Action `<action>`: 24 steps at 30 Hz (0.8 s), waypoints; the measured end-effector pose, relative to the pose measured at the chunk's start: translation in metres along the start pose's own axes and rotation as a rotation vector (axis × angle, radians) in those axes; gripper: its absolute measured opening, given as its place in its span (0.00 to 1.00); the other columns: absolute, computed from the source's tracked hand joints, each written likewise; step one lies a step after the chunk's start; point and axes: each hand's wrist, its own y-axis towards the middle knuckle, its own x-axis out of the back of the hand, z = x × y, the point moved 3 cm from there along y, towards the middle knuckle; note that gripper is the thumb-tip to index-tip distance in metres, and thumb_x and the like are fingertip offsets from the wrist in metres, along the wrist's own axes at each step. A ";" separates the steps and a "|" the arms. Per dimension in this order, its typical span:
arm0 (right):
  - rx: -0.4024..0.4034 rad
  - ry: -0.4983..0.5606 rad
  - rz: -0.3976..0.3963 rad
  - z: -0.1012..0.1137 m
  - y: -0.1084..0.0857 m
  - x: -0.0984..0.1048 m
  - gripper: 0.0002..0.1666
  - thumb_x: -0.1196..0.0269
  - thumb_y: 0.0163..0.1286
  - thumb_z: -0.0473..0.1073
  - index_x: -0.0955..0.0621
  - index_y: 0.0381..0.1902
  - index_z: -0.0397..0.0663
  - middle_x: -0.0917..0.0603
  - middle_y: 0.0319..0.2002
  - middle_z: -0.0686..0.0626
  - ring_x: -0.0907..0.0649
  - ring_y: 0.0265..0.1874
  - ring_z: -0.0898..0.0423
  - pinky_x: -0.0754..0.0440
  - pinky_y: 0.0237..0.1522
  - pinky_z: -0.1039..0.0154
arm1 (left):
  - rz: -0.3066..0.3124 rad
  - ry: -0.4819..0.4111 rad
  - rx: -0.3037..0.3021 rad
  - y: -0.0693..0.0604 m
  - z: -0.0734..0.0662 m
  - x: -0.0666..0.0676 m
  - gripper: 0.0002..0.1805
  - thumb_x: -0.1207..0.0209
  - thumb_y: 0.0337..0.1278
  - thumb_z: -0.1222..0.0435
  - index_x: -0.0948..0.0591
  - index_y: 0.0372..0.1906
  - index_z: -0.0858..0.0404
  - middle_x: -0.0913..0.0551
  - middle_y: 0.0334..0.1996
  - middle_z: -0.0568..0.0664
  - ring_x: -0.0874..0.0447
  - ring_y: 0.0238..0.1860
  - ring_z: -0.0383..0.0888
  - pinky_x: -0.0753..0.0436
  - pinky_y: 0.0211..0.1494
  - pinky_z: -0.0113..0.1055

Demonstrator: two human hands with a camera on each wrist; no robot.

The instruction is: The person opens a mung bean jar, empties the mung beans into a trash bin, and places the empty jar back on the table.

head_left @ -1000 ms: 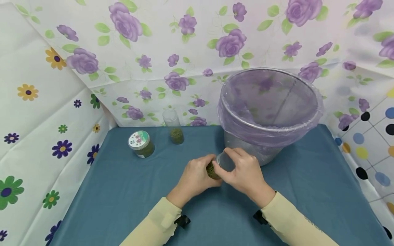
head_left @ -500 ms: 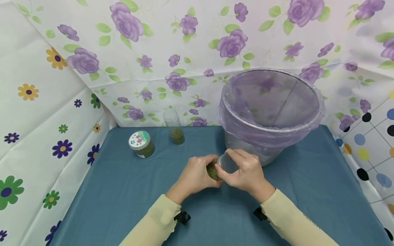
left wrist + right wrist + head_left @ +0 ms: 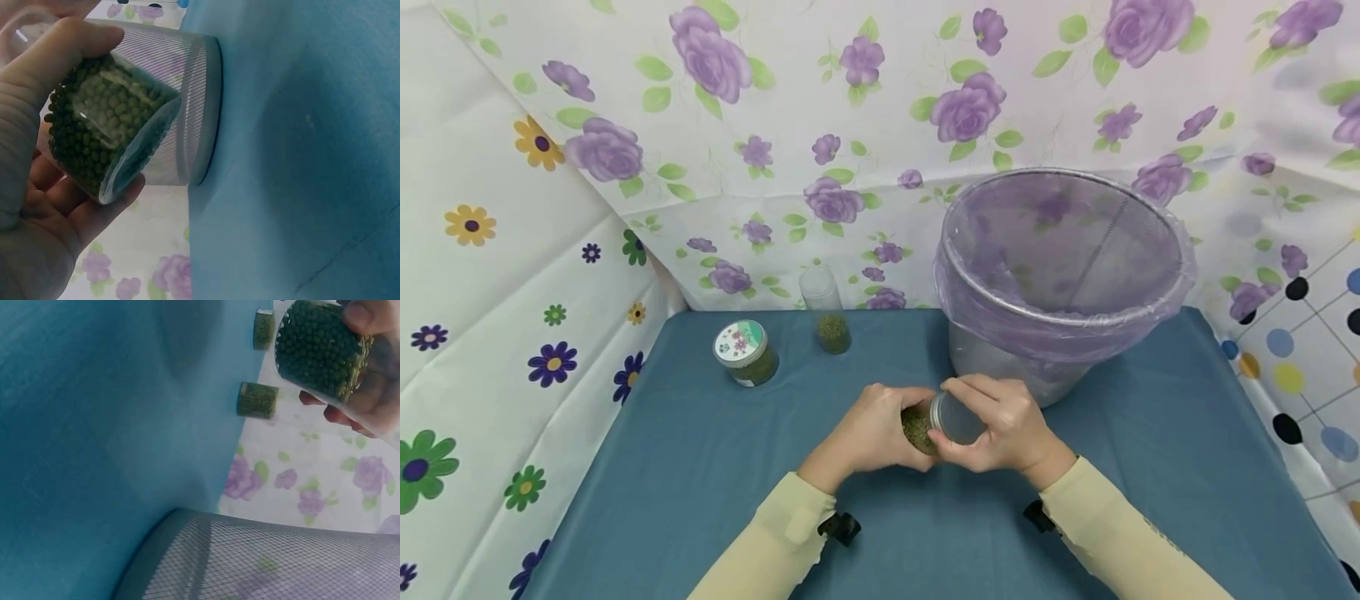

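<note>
My left hand (image 3: 876,429) grips a clear jar of green beans (image 3: 917,428), which is tilted, its round bottom facing the camera in the left wrist view, between thumb and fingers (image 3: 103,215). Against it, my right hand (image 3: 1003,421) holds a clear round piece with a ridged rim (image 3: 958,418) between thumb and fingers. Whether this piece is joined to the jar I cannot tell. In the right wrist view the beans (image 3: 319,350) show through the clear wall, with fingers around it.
A wire mesh basket lined with a purple bag (image 3: 1060,333) stands behind my right hand. At the back left are a squat jar with a printed lid (image 3: 747,353) and a tall clear jar partly filled with green beans (image 3: 829,312). Patterned cloth (image 3: 737,108) hangs behind the table.
Both hands have shifted slightly down toward the front edge with the jar and clear piece. The grips look much the same, and the standing jars and basket have stayed in place.
</note>
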 end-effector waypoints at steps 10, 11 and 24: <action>-0.573 -0.183 0.372 0.005 0.004 -0.003 0.24 0.42 0.59 0.62 0.20 0.29 0.46 0.22 0.20 0.50 0.26 0.13 0.58 0.26 0.15 0.64 | -0.223 0.216 0.012 -0.008 -0.001 -0.005 0.23 0.31 0.35 0.47 0.23 0.41 0.45 0.21 0.29 0.34 0.26 0.24 0.28 0.25 0.26 0.22; -0.615 -0.201 0.389 0.006 0.004 -0.004 0.24 0.42 0.59 0.63 0.21 0.25 0.48 0.24 0.18 0.51 0.28 0.12 0.59 0.29 0.14 0.65 | -0.245 0.234 0.005 -0.008 -0.002 -0.005 0.22 0.31 0.35 0.48 0.23 0.41 0.46 0.21 0.29 0.34 0.26 0.24 0.28 0.25 0.27 0.22; -0.340 -0.200 0.211 0.007 -0.002 -0.004 0.26 0.42 0.57 0.59 0.17 0.27 0.39 0.21 0.17 0.47 0.28 0.10 0.58 0.27 0.12 0.64 | -0.104 0.197 0.000 -0.004 -0.001 0.002 0.31 0.30 0.33 0.47 0.21 0.50 0.49 0.17 0.38 0.37 0.21 0.32 0.29 0.21 0.36 0.24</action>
